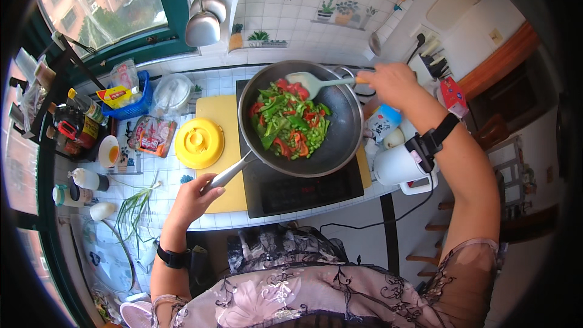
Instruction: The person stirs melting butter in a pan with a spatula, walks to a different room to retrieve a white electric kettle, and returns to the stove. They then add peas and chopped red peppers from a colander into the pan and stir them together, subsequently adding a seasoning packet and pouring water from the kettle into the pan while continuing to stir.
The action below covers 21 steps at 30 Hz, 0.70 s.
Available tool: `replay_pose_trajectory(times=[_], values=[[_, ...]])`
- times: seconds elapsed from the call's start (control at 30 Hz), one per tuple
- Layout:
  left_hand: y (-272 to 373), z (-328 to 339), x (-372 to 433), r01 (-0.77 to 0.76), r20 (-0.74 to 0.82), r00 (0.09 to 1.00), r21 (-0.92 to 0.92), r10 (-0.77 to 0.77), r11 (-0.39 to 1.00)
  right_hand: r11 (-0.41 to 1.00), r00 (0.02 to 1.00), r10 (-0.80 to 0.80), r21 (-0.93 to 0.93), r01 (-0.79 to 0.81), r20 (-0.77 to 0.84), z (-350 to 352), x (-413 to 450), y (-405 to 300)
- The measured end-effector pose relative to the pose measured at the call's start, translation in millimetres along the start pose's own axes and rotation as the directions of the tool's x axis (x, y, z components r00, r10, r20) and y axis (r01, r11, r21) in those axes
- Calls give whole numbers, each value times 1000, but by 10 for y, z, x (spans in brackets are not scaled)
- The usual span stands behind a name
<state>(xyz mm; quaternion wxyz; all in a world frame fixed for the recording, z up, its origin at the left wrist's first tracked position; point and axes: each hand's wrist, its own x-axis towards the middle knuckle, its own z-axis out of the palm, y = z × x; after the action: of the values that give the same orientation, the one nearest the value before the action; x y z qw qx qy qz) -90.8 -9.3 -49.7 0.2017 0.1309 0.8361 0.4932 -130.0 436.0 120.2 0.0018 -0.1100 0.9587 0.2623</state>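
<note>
A dark wok (342,134) stands on a black induction cooktop (303,198). My left hand (196,198) grips its metal handle (230,174), which points down and left. In the wok lie chopped green peppers, red pepper pieces and small green beans or peas (294,120), heaped towards the left side. My right hand (391,84) is closed round the wooden handle of a pale green spatula (305,83), over the wok's right rim. The spatula's head rests among the red pieces at the upper edge of the food.
Left of the wok, a yellow lid (199,143) lies on a yellow board (227,114). Further left are a blue basket (132,108), a bowl with egg (108,151) and green onions (136,209). At right stand a seasoning bag (383,122) and a white electric kettle (394,167).
</note>
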Motion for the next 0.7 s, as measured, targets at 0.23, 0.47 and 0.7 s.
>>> replay_pose_trajectory(times=[0.23, 0.47, 0.7], values=[[-16, -14, -1, 33, 3, 999, -23, -33, 999, 963, 937, -267, -88, 253, -224, -488, -313, -89], [-54, -19, 3, -18, 8, 1000, -9, 18, 1000, 994, 925, -65, -58, 93, 374, -861, -725, 11], [1, -11, 31, -62, 10, 998, 107, 61, 992, 812, 792, -130, 522, -260, 597, -218, -494, -421]])
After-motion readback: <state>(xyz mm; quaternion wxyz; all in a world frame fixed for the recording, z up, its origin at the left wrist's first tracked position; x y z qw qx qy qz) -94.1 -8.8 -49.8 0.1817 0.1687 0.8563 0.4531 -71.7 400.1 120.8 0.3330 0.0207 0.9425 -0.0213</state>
